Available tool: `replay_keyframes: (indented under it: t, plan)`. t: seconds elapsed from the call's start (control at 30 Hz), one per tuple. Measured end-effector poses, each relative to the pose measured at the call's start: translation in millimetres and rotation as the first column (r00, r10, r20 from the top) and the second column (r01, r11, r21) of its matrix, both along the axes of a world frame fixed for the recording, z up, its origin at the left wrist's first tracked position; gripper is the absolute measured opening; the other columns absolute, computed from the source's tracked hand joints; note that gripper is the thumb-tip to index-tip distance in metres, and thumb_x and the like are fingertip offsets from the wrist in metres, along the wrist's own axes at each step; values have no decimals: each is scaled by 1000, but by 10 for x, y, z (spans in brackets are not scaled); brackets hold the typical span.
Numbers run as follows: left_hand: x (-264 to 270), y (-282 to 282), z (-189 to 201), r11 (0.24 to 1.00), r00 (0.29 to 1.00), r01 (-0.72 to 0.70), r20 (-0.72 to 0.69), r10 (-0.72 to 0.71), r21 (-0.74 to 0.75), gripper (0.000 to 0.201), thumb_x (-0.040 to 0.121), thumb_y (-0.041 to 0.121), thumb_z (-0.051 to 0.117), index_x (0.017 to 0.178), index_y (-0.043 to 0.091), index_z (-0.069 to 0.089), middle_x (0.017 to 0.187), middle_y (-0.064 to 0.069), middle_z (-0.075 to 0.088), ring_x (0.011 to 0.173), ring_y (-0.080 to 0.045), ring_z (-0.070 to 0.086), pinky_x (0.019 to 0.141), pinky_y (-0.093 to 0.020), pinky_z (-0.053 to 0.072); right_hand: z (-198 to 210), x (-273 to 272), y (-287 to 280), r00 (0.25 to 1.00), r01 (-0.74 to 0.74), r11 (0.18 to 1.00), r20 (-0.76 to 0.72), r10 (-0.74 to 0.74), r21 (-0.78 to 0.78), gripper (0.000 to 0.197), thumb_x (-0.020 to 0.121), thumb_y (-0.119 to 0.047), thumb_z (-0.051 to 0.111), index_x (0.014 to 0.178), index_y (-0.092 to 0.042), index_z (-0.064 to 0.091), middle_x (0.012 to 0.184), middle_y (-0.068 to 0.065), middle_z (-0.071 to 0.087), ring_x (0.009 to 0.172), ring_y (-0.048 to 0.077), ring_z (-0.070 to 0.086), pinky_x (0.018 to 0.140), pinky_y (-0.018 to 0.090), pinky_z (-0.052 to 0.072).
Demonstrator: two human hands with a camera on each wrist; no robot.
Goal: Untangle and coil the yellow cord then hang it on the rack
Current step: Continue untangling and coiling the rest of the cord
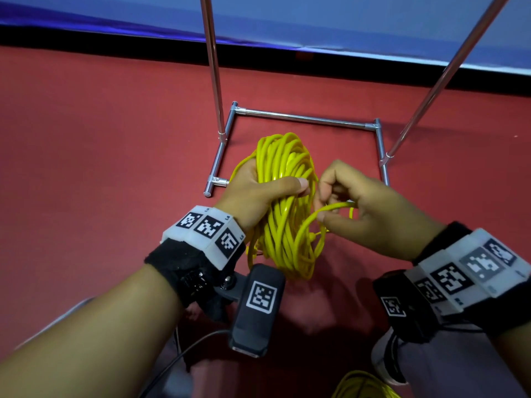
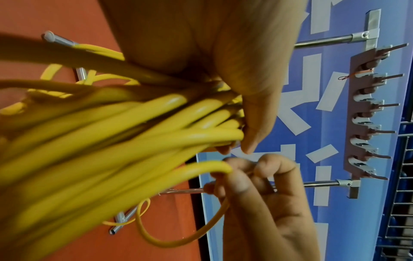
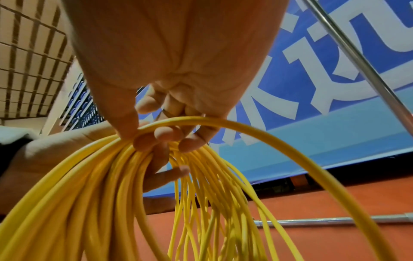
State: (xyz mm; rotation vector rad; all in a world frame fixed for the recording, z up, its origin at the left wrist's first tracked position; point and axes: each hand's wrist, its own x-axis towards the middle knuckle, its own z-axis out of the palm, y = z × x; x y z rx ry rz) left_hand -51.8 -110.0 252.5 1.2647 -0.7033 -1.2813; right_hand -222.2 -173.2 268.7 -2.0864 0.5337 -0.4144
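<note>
Nearest, at the bottom edge of the head view, more loose yellow cable (image 1: 365,384) on the red carpeted floor (image 1: 100,139). Above it, left hand (image 1: 255,193) clenched round a thick bundle of glossy yellow cord loops (image 1: 283,202), thumb pressed across the strands, coil hanging below the fist. Just beside, right hand (image 1: 370,208) pinching a single free strand between thumb and fingertips (image 2: 240,185). Beyond, chrome tube rack (image 1: 304,117) standing on the floor, brown hook strip (image 2: 357,113) on top. Farthest, blue banner (image 1: 344,21).

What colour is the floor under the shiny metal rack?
Red. The floor under the rack shows best in the head view.
</note>
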Motion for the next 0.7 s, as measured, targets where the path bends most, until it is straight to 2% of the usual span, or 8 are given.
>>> replay_keyframes:
  t: [0.07,0.2,0.27,0.33,0.47,0.57,0.67,0.7]
  plan:
    - [-30,13,-2,999,999,37,10,-38,20,72,54,24,82,115,-3,56,103,-27,65,91,-40,64,87,-53,53,-5,19,-20,998,27,998,58,-25,-48,31,76,-13,71,84,-23,43,79,-8,61,69,14,60,65,29,51]
    - [-35,25,12,990,989,144,14,-144,13,63,60,13,81,116,-1,57,102,-18,65,90,-30,64,84,-43,54,-21,41,-29,981,187,973,76,-178,-138,40,66,-19,84,73,-22,45,63,-16,61,57,1,55,53,11,43]
    - [-41,38,6,983,980,185,66,-186,17,79,51,19,84,121,-1,53,106,-17,65,94,-28,64,87,-44,54,24,32,-47,964,264,928,77,-253,-262,37,60,-31,84,66,-17,51,57,-11,57,55,7,52,52,10,36]
    - [-51,48,-17,978,967,200,150,-206,50,98,41,25,87,128,7,47,113,-14,66,102,-27,65,93,-48,52,73,20,-84,954,298,909,60,-293,-292,44,53,-41,86,59,-13,52,51,-9,49,52,10,44,48,11,31]
    - [-26,38,-62,975,935,212,276,-221,63,102,36,30,85,129,15,46,114,-12,66,106,-29,65,92,-53,51,13,63,-80,972,229,950,-10,-236,-210,38,59,-32,85,66,-14,53,52,-10,47,47,5,46,47,10,35]
    - [54,17,-44,980,931,186,306,-198,68,88,35,30,80,118,14,54,103,-8,69,94,-25,67,87,-48,54,-70,-22,-137,985,154,988,-87,-152,13,21,76,-23,75,84,-18,56,64,-3,58,55,9,54,56,17,45]
    - [163,-1,-22,986,953,153,254,-165,66,70,40,20,79,105,7,58,79,0,68,69,-17,65,69,-37,54,-89,-252,-283,962,121,992,-241,-129,-48,2,89,-20,61,89,-22,62,75,-2,68,74,13,64,68,14,43]
    - [188,2,-12,987,961,153,225,-161,56,66,42,14,79,104,6,58,75,1,67,65,-15,64,65,-33,52,-102,-322,-330,955,118,992,-269,-127,-49,7,91,-19,58,87,-21,64,76,-3,69,76,12,64,70,14,42]
